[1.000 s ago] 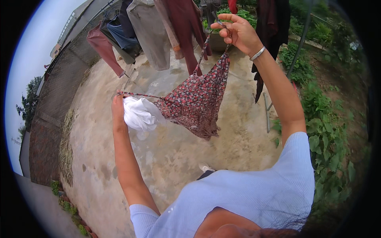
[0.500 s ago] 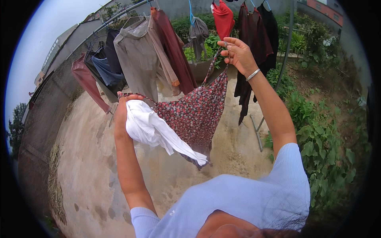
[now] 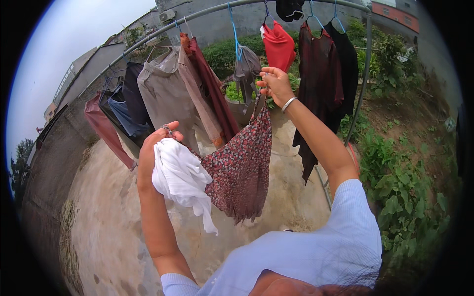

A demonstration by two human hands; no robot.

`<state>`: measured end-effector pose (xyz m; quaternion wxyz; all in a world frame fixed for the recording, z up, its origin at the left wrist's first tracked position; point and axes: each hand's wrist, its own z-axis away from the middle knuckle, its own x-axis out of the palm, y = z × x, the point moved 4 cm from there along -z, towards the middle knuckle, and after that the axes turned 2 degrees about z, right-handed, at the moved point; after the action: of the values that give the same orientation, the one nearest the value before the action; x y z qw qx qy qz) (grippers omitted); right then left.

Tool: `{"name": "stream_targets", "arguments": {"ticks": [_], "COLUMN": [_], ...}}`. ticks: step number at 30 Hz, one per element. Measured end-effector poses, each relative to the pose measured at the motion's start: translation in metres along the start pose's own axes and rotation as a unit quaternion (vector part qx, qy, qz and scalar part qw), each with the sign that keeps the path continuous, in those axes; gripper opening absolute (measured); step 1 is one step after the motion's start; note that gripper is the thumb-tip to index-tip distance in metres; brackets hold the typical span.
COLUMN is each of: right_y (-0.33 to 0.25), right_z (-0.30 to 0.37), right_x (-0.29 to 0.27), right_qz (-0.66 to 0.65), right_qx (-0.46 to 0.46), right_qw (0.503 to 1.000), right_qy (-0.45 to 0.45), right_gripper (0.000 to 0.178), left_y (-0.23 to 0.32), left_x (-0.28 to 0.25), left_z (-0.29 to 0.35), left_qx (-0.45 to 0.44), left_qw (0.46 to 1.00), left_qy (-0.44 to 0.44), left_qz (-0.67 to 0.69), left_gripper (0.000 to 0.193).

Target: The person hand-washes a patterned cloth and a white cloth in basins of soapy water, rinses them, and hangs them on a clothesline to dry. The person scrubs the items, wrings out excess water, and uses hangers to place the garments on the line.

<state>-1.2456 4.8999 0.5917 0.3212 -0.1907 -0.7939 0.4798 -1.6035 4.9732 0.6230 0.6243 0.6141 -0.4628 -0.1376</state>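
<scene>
My left hand [image 3: 154,148] grips one strap of a red floral garment [image 3: 240,167] together with a bunched white cloth [image 3: 181,180] that hangs down from the fist. My right hand [image 3: 275,85], with a silver bangle at the wrist, pinches the garment's other strap higher up, so the floral fabric hangs stretched between both hands. Just behind the hands runs a curved metal clothes rail [image 3: 207,14] with hangers.
On the rail hang several garments: a red top [image 3: 279,45], dark dresses [image 3: 330,69], a grey-brown shirt [image 3: 165,93], a maroon piece [image 3: 210,89]. Below is a concrete yard [image 3: 103,222]. Green plants [image 3: 400,187] fill the right side; a wall runs on the left.
The view has tilted up toward the rail. Both hands have lifted the floral garment closer to the hanging clothes, and the white cloth has unfurled to dangle from my left hand.
</scene>
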Motion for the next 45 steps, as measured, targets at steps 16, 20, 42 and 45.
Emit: {"name": "stream_targets", "arguments": {"ticks": [16, 20, 42, 45], "right_y": [0.045, 0.037, 0.046, 0.063], "right_z": [-0.165, -0.188, -0.193, -0.204], "right_x": [-0.01, -0.014, -0.033, -0.052], "right_qz": [-0.049, -0.076, -0.001, 0.017], "right_qx": [-0.076, -0.119, -0.104, -0.051], "right_qw": [0.995, 0.99, 0.994, 0.999], "right_qy": [0.034, 0.025, -0.043, 0.007], "right_gripper": [0.033, 0.033, 0.027, 0.028], "left_y": [-0.061, -0.078, -0.122, -0.11], "left_x": [0.083, 0.095, 0.091, 0.07], "left_z": [-0.204, -0.243, -0.349, -0.351], "left_qx": [0.043, 0.087, 0.154, 0.114], "left_qw": [0.978, 0.979, 0.938, 0.941], "left_qy": [-0.026, 0.011, 0.131, 0.135], "left_qz": [-0.201, -0.186, -0.281, -0.289], "left_gripper": [0.033, 0.035, 0.014, 0.012]}}
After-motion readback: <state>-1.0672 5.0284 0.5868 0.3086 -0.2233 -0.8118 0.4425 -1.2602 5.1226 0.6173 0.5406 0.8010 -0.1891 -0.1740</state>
